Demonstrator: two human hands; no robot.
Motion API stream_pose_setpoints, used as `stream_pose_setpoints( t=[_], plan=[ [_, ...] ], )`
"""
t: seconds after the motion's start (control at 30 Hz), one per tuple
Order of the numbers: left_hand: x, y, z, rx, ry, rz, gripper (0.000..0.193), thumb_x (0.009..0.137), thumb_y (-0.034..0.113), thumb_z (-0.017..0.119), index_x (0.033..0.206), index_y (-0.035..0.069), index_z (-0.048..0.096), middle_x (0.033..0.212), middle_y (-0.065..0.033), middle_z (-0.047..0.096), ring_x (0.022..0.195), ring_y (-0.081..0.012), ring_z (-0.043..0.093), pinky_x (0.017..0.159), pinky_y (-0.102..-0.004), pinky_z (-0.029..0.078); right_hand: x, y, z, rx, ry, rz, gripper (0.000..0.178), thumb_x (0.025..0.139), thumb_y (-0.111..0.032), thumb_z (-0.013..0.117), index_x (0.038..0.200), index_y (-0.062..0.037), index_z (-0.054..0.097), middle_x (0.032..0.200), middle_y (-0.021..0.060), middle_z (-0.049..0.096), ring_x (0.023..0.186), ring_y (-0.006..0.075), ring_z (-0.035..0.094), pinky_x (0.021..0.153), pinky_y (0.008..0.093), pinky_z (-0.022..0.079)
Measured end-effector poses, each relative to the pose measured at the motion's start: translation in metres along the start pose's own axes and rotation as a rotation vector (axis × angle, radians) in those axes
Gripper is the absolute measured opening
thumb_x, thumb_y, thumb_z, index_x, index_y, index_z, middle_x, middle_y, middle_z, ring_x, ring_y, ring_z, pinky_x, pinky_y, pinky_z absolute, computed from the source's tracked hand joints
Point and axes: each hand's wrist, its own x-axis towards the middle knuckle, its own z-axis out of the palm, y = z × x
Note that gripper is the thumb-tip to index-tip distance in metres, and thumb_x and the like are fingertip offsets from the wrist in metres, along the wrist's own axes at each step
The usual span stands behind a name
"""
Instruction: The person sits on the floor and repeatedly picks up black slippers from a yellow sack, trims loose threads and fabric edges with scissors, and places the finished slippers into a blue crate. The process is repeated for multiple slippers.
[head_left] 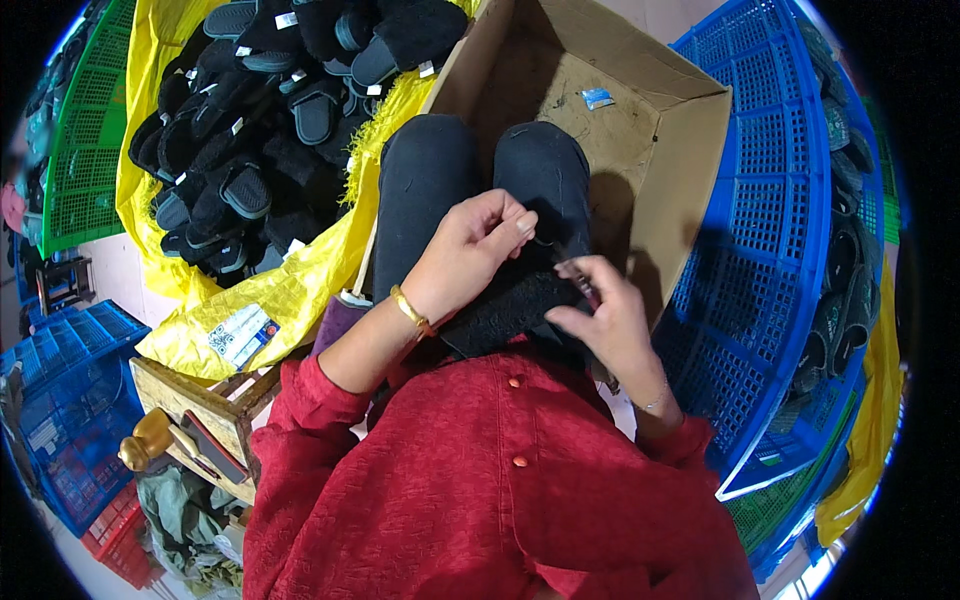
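My left hand (pixel 465 250), a gold bangle on its wrist, is raised above my lap with thumb and fingers pinched together. What sits in that pinch is too small and dark to make out. My right hand (pixel 607 312) is curled round a small dark tool (pixel 583 284), mostly covered by the fingers, its tip pointing toward the left hand. Below both hands a black fuzzy slipper (pixel 505 318) lies across my dark-trousered thighs. The hands do not touch each other.
Left of my knees, a yellow sack (pixel 150 200) holds a heap of black slippers (pixel 245 190). An open cardboard box (pixel 690 150) stands ahead and right, a small blue packet (pixel 597 98) inside. Blue crates (pixel 755 200) line the right. A wooden bench (pixel 190 400) sits at lower left.
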Motion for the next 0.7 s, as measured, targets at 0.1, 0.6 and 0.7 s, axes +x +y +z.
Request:
stream_pose_setpoints(
  t=[0.1, 0.6, 0.7],
  plan=[
    [0.022, 0.018, 0.0, -0.042, -0.085, 0.077, 0.017, 0.1, 0.017, 0.051, 0.092, 0.004, 0.059, 0.087, 0.0015, 0.058, 0.078, -0.0047, 0.051, 0.071, -0.0209, 0.043, 0.0, -0.002, 0.011, 0.107, -0.071, 0.073, 0.047, 0.069, -0.021, 0.083, 0.105, -0.0021, 0.059, 0.094, 0.0132, 0.065, 0.084, 0.0236, 0.066, 0.077, 0.033, 0.052],
    [-0.03, 0.014, -0.053, 0.028, 0.094, -0.028, 0.053, 0.094, 0.042, 0.059, 0.122, -0.003, 0.056, 0.107, -0.007, 0.065, 0.092, -0.0135, 0.063, 0.084, -0.027, 0.05, 0.038, -0.044, 0.0, 0.978, 0.148, 0.265, 0.016, 0.099, -0.021, 0.052, 0.093, -0.0059, 0.055, 0.075, -0.0029, 0.049, 0.055, -0.0003, 0.035, 0.045, 0.0164, 0.026],
    [-0.029, -0.007, -0.066, -0.649, 0.252, -0.132, 0.054, 0.096, 0.046, 0.054, 0.126, 0.001, 0.055, 0.113, -0.0099, 0.066, 0.1, -0.0171, 0.065, 0.086, -0.0297, 0.054, 0.044, -0.056, -0.005, 0.865, 0.152, 0.123, 0.014, 0.098, -0.017, 0.052, 0.088, -0.007, 0.053, 0.071, -0.0043, 0.047, 0.053, -0.0007, 0.033, 0.044, 0.017, 0.024]
  ],
)
